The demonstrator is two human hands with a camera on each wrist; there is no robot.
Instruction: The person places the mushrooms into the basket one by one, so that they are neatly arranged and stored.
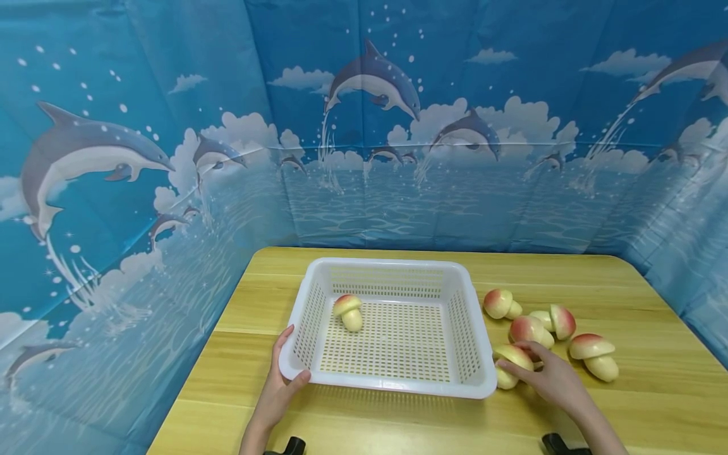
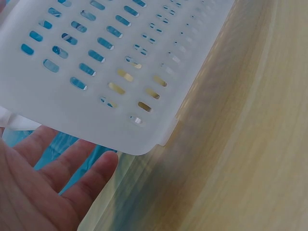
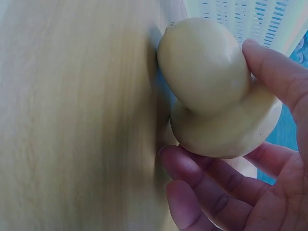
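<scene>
A white plastic basket with slotted walls stands in the middle of the table, one toy mushroom with a red-and-yellow cap lying inside at the left. My left hand grips its near left corner, thumb by the front rim and fingers along the left side. In the left wrist view, those fingers show beside the basket's wall. Just right of the basket, my right hand holds another toy mushroom between thumb and fingers, close above the table.
To the right lie several more toy mushrooms, among them one at the back, one with its cap turned right, one beside my fingers and one farthest right. A dolphin-print curtain hangs behind the wooden table.
</scene>
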